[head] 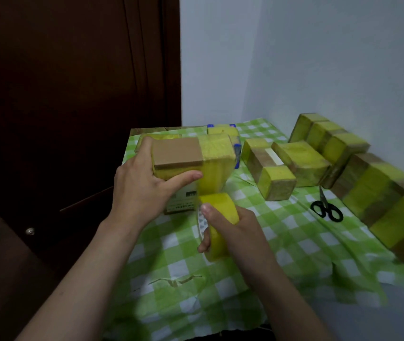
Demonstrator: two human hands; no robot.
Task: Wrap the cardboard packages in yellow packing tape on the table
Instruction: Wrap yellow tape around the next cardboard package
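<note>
Door (73, 94): dark wood, fills the left behind the table.
Left hand (142, 185): grasps the package by its left end; thumb lies along the near side, fingers (147, 145) curl over the far edge.
Package (177, 153): a brown cardboard block held up off the table, top face level. Its left part is bare cardboard and its right end is already banded in glossy yellow tape.
Box (181, 200): stands on the cloth right under the package, with a white printed label facing the camera; the print is too blurred to read.
Tape (210, 179): one taut yellow strip runs from the package's near right side down to the roll, just right of the left thumb tip.
Roll (220, 217): yellow with a white core, held on edge below the package.
Right hand (235, 232): clenched round the roll, thumb on its upper rim, fingers curled at its lower left.
Table (154, 130): a strip of bare wood shows at the far edge; the rest lies under a cloth (282, 242) of green and white checks.
Wrapped packages (302, 163): brown blocks with yellow bands, grouped on the right half of the table and along the wall.
Scissors (326, 207): black, closed, flat on the cloth between the wrapped groups.
Count: one package in hand, one roll, one pair of scissors; at least five wrapped packages on the right, but the exact number cannot be told where they abut.
</note>
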